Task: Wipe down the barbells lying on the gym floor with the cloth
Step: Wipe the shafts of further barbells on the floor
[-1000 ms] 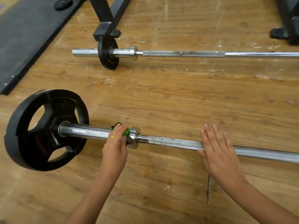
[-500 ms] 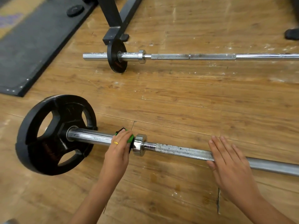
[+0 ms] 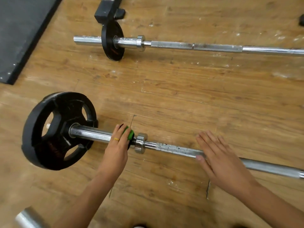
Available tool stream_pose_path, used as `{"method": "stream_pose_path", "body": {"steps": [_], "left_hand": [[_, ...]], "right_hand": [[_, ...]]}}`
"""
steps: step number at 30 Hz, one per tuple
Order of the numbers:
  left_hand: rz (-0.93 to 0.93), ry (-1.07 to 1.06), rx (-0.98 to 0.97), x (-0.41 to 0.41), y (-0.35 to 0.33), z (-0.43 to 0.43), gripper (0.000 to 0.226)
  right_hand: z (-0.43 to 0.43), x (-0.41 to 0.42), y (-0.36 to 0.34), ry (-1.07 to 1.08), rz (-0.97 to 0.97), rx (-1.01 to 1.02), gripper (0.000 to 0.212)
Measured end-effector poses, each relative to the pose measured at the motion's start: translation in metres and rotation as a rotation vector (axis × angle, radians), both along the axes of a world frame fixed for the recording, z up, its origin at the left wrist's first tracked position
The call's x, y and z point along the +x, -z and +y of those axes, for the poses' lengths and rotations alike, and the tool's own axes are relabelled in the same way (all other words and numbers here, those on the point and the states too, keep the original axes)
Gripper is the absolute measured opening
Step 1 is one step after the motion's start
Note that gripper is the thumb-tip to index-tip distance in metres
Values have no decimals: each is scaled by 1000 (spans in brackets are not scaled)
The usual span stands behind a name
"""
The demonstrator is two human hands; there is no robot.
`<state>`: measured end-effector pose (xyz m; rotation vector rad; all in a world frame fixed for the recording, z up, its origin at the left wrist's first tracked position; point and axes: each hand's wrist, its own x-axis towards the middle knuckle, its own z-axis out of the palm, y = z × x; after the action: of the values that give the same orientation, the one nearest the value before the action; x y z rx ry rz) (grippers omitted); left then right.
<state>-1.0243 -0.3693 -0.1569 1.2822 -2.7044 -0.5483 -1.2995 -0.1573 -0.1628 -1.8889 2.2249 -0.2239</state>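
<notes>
The near barbell (image 3: 177,151) lies across the wooden floor with a large black plate (image 3: 54,132) on its left sleeve. My left hand (image 3: 117,148) grips a green and black cloth (image 3: 130,134) around the sleeve, just left of the chrome collar (image 3: 140,143). My right hand (image 3: 220,162) rests flat on the knurled shaft with straight fingers, the thumb under the bar. A second barbell (image 3: 213,46) lies further away, parallel, carrying a small black plate (image 3: 111,41).
A black rubber mat (image 3: 19,30) covers the floor at the top left. A black rack foot (image 3: 107,9) stands behind the small plate. A silver tube end (image 3: 28,218) shows at the bottom left. A dark object (image 3: 301,20) sits at the top right edge.
The head view has shifted, so both barbells appear further right in the frame. Both hands keep their places on the near bar, the left still beside the collar.
</notes>
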Motion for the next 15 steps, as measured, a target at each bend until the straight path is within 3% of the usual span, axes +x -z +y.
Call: {"method": "stream_pose_path", "body": {"steps": [8,15], "left_hand": [[-6,75,-45,-38,-79,-22,62],[13,126,-106,-62,-138,-12,69]], "right_hand": [[-89,-6,-87,-9,-70,-101,47],[-100,3,-151,-5,-54,-96,46]]}}
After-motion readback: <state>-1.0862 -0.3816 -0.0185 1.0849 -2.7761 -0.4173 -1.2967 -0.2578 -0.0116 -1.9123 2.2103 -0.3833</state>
